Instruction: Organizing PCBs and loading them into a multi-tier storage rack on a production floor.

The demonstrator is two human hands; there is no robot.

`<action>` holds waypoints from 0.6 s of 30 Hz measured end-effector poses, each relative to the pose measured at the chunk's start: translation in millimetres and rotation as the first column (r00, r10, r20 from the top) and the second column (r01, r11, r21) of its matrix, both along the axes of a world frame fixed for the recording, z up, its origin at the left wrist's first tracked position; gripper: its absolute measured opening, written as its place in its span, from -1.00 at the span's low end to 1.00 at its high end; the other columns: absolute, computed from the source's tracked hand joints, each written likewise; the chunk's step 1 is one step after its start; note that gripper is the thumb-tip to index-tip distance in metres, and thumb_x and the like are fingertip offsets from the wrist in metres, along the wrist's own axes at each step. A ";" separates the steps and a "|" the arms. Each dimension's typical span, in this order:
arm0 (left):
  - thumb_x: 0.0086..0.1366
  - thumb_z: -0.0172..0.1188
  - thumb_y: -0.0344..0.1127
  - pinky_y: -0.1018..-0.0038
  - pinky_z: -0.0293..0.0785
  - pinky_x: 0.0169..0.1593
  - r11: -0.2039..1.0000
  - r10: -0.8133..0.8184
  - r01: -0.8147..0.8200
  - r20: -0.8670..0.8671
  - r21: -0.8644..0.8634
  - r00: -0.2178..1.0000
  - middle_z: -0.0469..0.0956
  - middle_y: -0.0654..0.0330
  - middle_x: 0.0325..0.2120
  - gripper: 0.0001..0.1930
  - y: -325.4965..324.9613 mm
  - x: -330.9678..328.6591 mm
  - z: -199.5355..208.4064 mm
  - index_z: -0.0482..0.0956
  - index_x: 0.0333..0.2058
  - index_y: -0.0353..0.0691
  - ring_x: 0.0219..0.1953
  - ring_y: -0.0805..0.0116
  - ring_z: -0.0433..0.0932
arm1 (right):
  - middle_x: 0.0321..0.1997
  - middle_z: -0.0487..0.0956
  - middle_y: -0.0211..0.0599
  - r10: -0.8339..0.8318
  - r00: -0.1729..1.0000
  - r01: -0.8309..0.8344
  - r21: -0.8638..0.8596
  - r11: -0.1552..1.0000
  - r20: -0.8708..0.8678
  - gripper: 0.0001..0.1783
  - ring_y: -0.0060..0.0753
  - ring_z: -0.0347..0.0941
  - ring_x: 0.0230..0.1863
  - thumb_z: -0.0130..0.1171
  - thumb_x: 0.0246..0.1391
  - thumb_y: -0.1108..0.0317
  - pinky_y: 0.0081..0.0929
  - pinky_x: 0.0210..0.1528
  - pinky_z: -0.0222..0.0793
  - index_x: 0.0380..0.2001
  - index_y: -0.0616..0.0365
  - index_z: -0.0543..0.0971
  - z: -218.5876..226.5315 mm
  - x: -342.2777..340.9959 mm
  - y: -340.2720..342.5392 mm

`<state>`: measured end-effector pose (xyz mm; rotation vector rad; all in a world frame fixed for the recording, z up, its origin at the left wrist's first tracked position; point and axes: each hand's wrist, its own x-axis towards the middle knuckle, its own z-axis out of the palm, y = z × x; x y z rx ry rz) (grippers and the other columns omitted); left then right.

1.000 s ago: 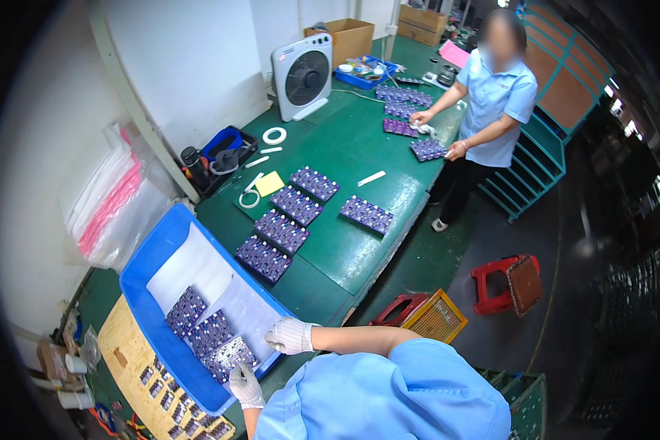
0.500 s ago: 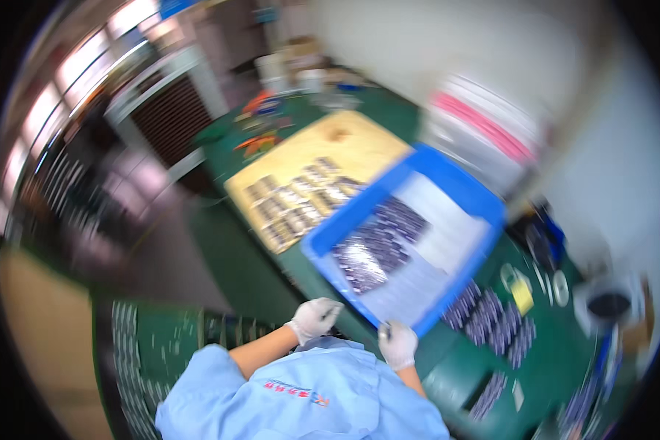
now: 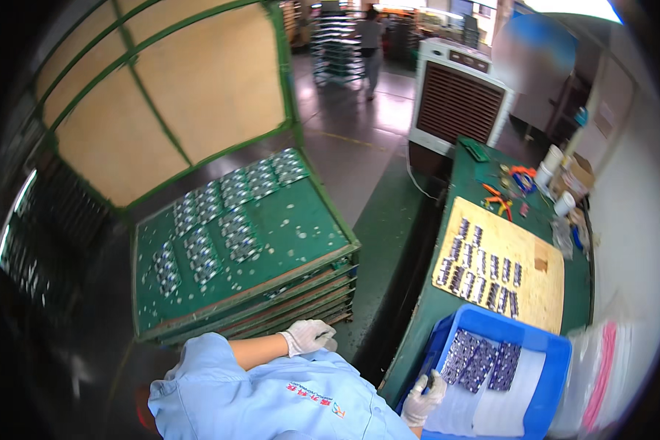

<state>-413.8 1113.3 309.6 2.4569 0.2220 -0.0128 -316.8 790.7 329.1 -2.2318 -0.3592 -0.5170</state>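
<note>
My left hand [image 3: 308, 337], in a white glove, is held in front of my blue shirt [image 3: 301, 389], its fingers curled together. What lies inside them, if anything, is hidden. My right hand [image 3: 424, 397], also gloved, is at the near left side of a blue plastic bin [image 3: 557, 359]. Its fingers are bent and close together; I cannot tell whether they touch the rim or hold something small. Inside the bin, dark purple circuit board panels [image 3: 480, 363] dotted with bright parts lie on white sheets [image 3: 517, 411].
Left, a green-topped stacked rack [image 3: 293, 235] bears several board panels [image 3: 235, 231]. Right, the green workbench [image 3: 418, 323] holds a yellowish board [image 3: 543, 293] with small strips, pliers [image 3: 497, 199] and white bottles [image 3: 563, 204]. An air cooler [image 3: 458, 103] stands behind. A person [image 3: 371, 51] is far off.
My view has swung left, so the rack has come into sight and the bench and bin have shifted right. Both hands stay near my body; the right is still beside the bin.
</note>
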 end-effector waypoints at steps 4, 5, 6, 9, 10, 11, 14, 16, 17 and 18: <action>0.21 0.04 -0.17 0.26 0.52 -0.19 0.991 0.133 -0.134 0.059 0.009 0.989 0.60 0.10 -0.28 -0.76 10.1 -25.7 0.0 0.62 -0.30 -0.14 -0.22 0.09 0.57 | -0.37 0.50 -0.13 0.295 0.955 -0.293 0.041 0.955 -0.032 -0.81 -0.19 0.45 -0.39 0.11 0.03 0.47 -0.34 -0.30 0.38 -0.26 0.29 0.53 6.4 38.2 52.3; 0.21 0.05 -0.16 0.26 0.52 -0.20 0.989 0.148 -0.150 0.106 0.016 0.983 0.61 0.11 -0.29 -0.77 13.3 -28.5 -5.9 0.60 -0.32 -0.14 -0.23 0.09 0.57 | -0.38 0.50 -0.08 0.339 0.939 -0.334 0.082 0.939 -0.057 -0.82 -0.10 0.44 -0.38 0.13 0.00 0.46 -0.28 -0.31 0.37 -0.29 0.30 0.51 10.5 39.8 68.8; 0.21 0.05 -0.16 0.26 0.52 -0.20 0.978 0.206 -0.207 0.114 0.002 0.972 0.61 0.11 -0.29 -0.77 13.3 -30.0 -3.9 0.60 -0.32 -0.14 -0.23 0.09 0.57 | -0.38 0.50 -0.08 0.393 0.918 -0.389 0.067 0.919 -0.052 -0.82 -0.10 0.44 -0.38 0.13 0.00 0.46 -0.28 -0.31 0.37 -0.29 0.30 0.51 9.0 40.1 80.7; 0.20 0.09 -0.25 0.32 0.52 -0.23 0.965 0.255 -0.263 0.255 -0.002 0.933 0.61 0.10 -0.34 -0.80 28.7 -38.0 3.3 0.61 -0.29 -0.19 -0.30 0.12 0.60 | -0.31 0.53 -0.08 0.460 0.882 -0.450 0.107 0.887 -0.103 -0.83 -0.09 0.46 -0.32 0.11 0.08 0.44 -0.28 -0.30 0.37 -0.28 0.32 0.52 6.0 32.9 128.5; 0.20 0.10 -0.25 0.32 0.53 -0.23 0.952 0.299 -0.307 0.307 -0.026 0.903 0.61 0.10 -0.34 -0.80 36.0 -44.1 1.3 0.61 -0.28 -0.18 -0.30 0.12 0.60 | -0.30 0.53 -0.07 0.479 0.851 -0.463 0.122 0.878 -0.216 -0.82 -0.07 0.46 -0.31 0.12 0.08 0.43 -0.27 -0.29 0.37 -0.27 0.32 0.52 16.6 23.8 145.6; 0.19 0.11 -0.27 0.32 0.53 -0.23 0.930 0.353 -0.367 0.323 -0.017 0.878 0.61 0.10 -0.34 -0.82 42.1 -53.1 5.5 0.61 -0.29 -0.18 -0.31 0.12 0.60 | -0.30 0.52 -0.07 0.532 0.821 -0.515 0.135 0.847 -0.205 -0.81 -0.07 0.45 -0.31 0.12 0.08 0.43 -0.27 -0.28 0.37 -0.27 0.33 0.52 7.4 22.5 158.7; 0.18 0.13 -0.30 0.32 0.54 -0.24 0.858 0.483 -0.514 0.362 -0.011 0.797 0.61 0.11 -0.35 -0.84 61.7 -82.9 1.9 0.59 -0.30 -0.19 -0.31 0.12 0.60 | -0.31 0.51 -0.06 0.663 0.719 -0.662 0.083 0.745 -0.210 -0.81 -0.09 0.42 -0.30 0.11 0.09 0.43 -0.28 -0.23 0.36 -0.27 0.34 0.52 1.5 19.6 197.7; 0.17 0.14 -0.31 0.32 0.54 -0.25 0.806 0.552 -0.592 0.383 -0.017 0.741 0.61 0.11 -0.36 -0.85 72.8 -98.7 -1.0 0.59 -0.31 -0.19 -0.32 0.12 0.60 | -0.31 0.49 -0.04 0.723 0.650 -0.726 0.089 0.682 -0.233 -0.82 -0.11 0.42 -0.28 0.09 0.09 0.45 -0.29 -0.19 0.36 -0.27 0.36 0.51 17.5 19.0 229.4; 0.17 0.15 -0.33 0.31 0.54 -0.25 0.794 0.554 -0.608 0.427 -0.013 0.714 0.61 0.11 -0.36 -0.86 79.8 -103.7 1.2 0.58 -0.31 -0.19 -0.32 0.13 0.60 | -0.31 0.49 -0.05 0.740 0.633 -0.748 0.069 0.661 -0.226 -0.82 -0.13 0.42 -0.28 0.09 0.10 0.44 -0.30 -0.20 0.36 -0.27 0.37 0.51 21.0 21.7 244.8; 0.16 0.16 -0.34 0.31 0.54 -0.26 0.785 0.550 -0.620 0.473 -0.009 0.689 0.61 0.11 -0.37 -0.87 88.1 -106.9 4.7 0.57 -0.31 -0.20 -0.33 0.13 0.60 | -0.31 0.49 -0.05 0.754 0.620 -0.765 0.047 0.643 -0.217 -0.82 -0.14 0.42 -0.29 0.08 0.10 0.44 -0.30 -0.20 0.36 -0.27 0.37 0.51 23.2 25.8 259.5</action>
